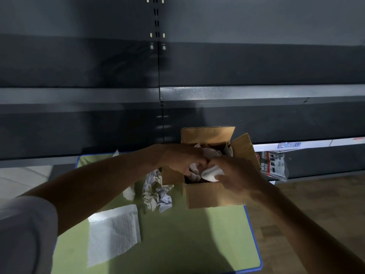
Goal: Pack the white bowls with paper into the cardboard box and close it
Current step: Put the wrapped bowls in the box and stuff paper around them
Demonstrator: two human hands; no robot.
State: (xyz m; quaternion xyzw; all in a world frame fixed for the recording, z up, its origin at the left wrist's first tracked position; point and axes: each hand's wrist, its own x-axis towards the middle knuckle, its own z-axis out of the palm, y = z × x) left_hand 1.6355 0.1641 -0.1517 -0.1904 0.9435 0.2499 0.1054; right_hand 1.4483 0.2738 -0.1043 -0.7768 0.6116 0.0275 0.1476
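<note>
Cardboard box (214,196) with flaps open: we are tucking paper in around the bowls.

Our right hand (239,176) is pinching a paper wad (212,173) between thumb and fingers, just inside the box's near wall. Our left hand (183,161) is reaching in from the other side, fingers curled down onto the white contents, and we cannot tell whether it is gripping anything. The wad is sitting just left of our right hand, the nearer one, so we are judging the push goes down and away, toward what looks like a white bowl (213,152) beyond both hands.
</note>
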